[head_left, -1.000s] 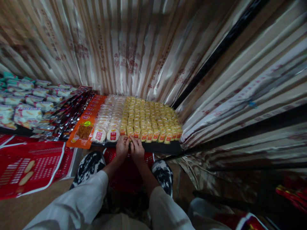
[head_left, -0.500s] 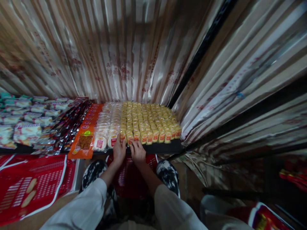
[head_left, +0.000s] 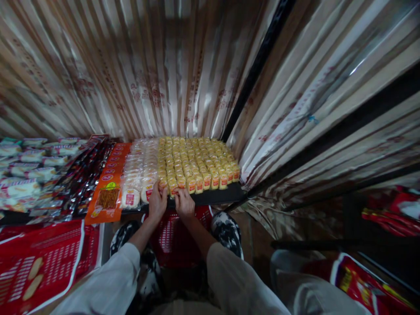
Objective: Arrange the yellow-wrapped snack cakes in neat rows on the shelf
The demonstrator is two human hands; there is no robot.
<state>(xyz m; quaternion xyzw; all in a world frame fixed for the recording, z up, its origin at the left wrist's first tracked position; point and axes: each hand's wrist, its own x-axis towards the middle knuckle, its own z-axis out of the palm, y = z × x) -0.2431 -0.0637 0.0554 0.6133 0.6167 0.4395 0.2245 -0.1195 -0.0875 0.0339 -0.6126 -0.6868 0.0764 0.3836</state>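
Rows of small yellow wrapped snack packets (head_left: 197, 162) with red labels stand close together on a dark shelf (head_left: 223, 196). My left hand (head_left: 158, 202) is at the front left of these rows, its fingers closed on a front packet beside the white round crackers. Right next to it, my right hand (head_left: 184, 203) has its fingers bent against the front of a neighbouring yellow packet. The fingers partly cover the packets they hold. Clear-wrapped white round crackers (head_left: 130, 198) stand in rows left of the yellow ones.
An orange snack bag (head_left: 106, 197), dark shiny packets (head_left: 88, 170) and white wrapped packs (head_left: 22, 188) lie further left. Red baskets (head_left: 169, 236) sit below the shelf. Striped plastic sheeting (head_left: 157, 65) hangs behind, with black metal posts (head_left: 256, 70) at right. Red bags (head_left: 367, 288) lie lower right.
The view has turned slightly, so the shelf appears shifted left. My hands stay at the front of the yellow rows with nearly the same hold.
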